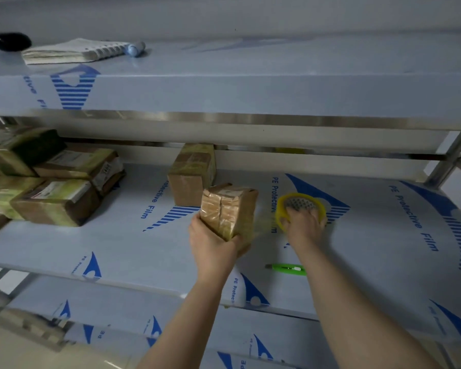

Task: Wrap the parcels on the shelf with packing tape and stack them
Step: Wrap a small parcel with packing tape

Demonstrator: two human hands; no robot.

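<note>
1. On the middle shelf (117, 249), seen from the head camera, the left hand (210, 241) grips a small brown parcel (229, 209) from below. Its fingers are curled round the lower corner, and the parcel is held tilted just above the surface.
2. Just beside it, the right hand (304, 222) holds the yellow tape roll (301, 206), fingers hooked at its core. A pale, blurred strip of tape (264, 222) seems to stretch from the roll to the parcel.
3. Progress, as I judge it: wrapping of this parcel is under way, since its near face is already glossy with tape. The stack of parcels (51, 179) at the left looks wrapped and piled. One upright parcel (192, 174) behind may still be waiting.
4. Materials: the boxes are cardboard, blocky and sharp-edged, and the tape is shiny and crinkled. The steel shelf is smooth under film with blue print. A green plastic cutter (286, 269) lies near the front edge.
</note>
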